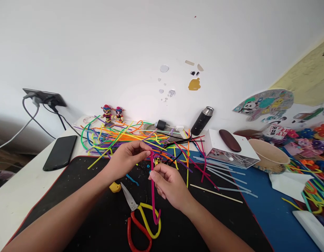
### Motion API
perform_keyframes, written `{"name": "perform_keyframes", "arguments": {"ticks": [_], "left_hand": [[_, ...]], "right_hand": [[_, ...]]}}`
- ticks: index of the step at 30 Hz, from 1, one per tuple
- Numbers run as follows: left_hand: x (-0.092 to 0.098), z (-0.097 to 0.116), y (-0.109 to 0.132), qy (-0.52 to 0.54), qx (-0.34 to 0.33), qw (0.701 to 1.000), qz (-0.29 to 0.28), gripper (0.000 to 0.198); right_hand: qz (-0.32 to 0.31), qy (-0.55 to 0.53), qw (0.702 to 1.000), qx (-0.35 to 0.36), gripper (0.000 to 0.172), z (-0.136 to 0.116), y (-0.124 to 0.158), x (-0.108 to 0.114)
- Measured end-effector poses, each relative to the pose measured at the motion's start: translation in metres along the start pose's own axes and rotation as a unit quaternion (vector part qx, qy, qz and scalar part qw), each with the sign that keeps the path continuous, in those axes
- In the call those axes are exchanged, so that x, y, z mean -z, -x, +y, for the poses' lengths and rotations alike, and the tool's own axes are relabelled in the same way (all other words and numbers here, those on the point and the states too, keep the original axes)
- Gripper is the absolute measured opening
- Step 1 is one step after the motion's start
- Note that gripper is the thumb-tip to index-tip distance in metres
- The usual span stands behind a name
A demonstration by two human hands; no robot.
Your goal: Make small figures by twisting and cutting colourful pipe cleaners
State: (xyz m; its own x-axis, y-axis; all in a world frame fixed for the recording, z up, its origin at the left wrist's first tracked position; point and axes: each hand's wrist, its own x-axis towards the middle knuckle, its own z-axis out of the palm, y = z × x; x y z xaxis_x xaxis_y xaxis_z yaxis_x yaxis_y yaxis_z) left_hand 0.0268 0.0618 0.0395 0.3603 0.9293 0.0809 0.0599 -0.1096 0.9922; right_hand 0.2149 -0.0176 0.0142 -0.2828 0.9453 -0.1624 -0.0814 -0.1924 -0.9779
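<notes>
A magenta pipe cleaner (153,199) hangs upright between my hands, its lower end bent into a hook. My left hand (129,157) pinches its top between thumb and forefinger, where the pipe cleaner looks folded or coiled. Lower down, my right hand (168,182) closes thumb and fingers on the same pipe cleaner; a bit of blue shows at those fingertips. Just behind the hands, a small yellow and dark figure (157,160) is partly hidden. Scissors (134,206) with one red and one yellow handle lie on the black mat below, the hook overlapping the yellow handle.
A heap of coloured pipe cleaners (125,134) spreads along the wall. Two small figures (106,112) stand behind it. At left lies a phone (60,153). Rightward are a black flask (202,120), a white box (213,140), glue sticks (230,180), a wooden stick (216,193) and a bowl (269,154).
</notes>
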Motion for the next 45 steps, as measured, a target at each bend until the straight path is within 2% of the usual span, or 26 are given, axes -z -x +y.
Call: {"name": "perform_keyframes", "arguments": {"ticks": [11,18,27,32,45], "left_hand": [[0.004,-0.015,-0.003,-0.137,-0.061,0.988,0.03,0.022],[0.008,-0.004,-0.002,-0.025,-0.002,1.0,0.011,0.034],[-0.001,0.005,0.006,0.003,0.002,0.999,-0.051,0.025],[-0.005,0.005,0.006,0.033,0.014,0.998,-0.054,0.025],[-0.004,0.003,0.009,0.045,0.041,0.997,-0.057,0.032]], "right_hand": [[-0.027,0.033,0.999,-0.025,0.043,-0.005,0.005,-0.003],[-0.035,0.03,0.998,-0.031,0.046,0.001,0.003,0.001],[-0.009,-0.024,1.0,-0.012,0.052,0.001,-0.005,-0.001],[-0.009,-0.017,1.0,0.009,0.046,0.0,-0.006,-0.008],[-0.005,-0.014,1.0,0.004,0.042,0.004,-0.006,-0.008]]}}
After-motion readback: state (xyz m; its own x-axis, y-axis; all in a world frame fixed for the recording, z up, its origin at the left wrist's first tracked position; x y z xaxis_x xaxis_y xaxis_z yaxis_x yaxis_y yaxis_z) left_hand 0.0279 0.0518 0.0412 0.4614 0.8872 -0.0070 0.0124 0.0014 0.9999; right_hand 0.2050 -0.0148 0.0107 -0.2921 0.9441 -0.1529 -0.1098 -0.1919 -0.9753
